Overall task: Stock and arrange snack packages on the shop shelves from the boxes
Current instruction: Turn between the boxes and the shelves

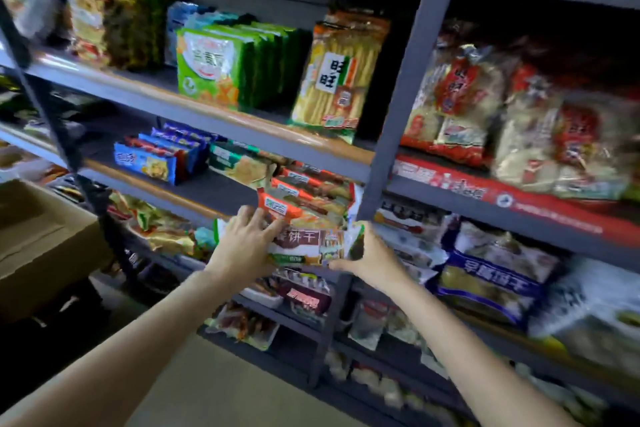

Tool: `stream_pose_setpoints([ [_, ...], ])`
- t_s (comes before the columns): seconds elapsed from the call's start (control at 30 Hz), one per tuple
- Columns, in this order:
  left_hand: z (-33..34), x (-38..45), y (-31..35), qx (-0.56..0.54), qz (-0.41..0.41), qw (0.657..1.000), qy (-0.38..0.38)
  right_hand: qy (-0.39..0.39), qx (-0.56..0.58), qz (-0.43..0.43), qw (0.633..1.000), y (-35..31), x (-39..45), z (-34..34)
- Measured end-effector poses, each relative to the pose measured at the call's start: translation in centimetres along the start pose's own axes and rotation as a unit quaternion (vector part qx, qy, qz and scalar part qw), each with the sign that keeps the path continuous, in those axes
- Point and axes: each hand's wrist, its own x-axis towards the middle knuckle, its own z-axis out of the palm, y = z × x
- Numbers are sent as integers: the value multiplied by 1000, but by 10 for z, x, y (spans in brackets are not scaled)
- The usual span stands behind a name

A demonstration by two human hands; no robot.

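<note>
You had a biscuit packet (304, 246) between both hands, right at the front edge of the middle shelf (194, 184), just in front of the stack of orange packets (304, 198). The packet looked light and thin, with a soft crinkly wrapper, and the biscuits inside would likely snap if squeezed hard. The wrapper looked shiny, so it may have been a bit slippery. Taking it by the two short ends, as you did, seemed the safest way, with no push on the flat middle. Your left hand (242, 239) lay over the left end of the packet, fingers spread and bent a little over its top, reaching toward the orange packets behind. Your right hand (367, 256) held the right end, with the thumb under the bottom edge and the fingers curled round the green corner. So both hands were in a loose grip on the packet, not tight. The picture was blurry, so you could not tell if the packet was already resting on the shelf or just in the air in front of it. A cardboard box (38, 246) sat off to the left, well apart from your hands.
</note>
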Motion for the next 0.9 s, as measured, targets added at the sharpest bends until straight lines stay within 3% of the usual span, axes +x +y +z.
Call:
stream_pose_setpoints([
  [0.13, 7, 42, 58, -4, 117, 991, 64, 117, -167, -62, 977, 53, -18, -32],
  [0.27, 21, 57, 109, -10, 190, 981, 36, 76, -315, -26, 946, 94, -33, -43],
  [0.37, 34, 61, 146, -24, 198, 980, 6, 83, -274, 22, 958, 124, -41, -55],
  [0.53, 55, 76, 186, -57, 186, 981, -11, 153, -258, 19, 954, 163, -45, -75],
  [0.73, 52, 75, 194, -9, 250, 966, 63, 247, -201, 6, 948, 193, -35, -84],
  [0.8, 59, 72, 192, 30, 286, 957, 31, 265, -178, 9, 948, 197, -24, -83],
  [0.9, 69, 77, 196, 29, 230, 971, -57, 267, -173, -10, 948, 194, -1, -76],
])
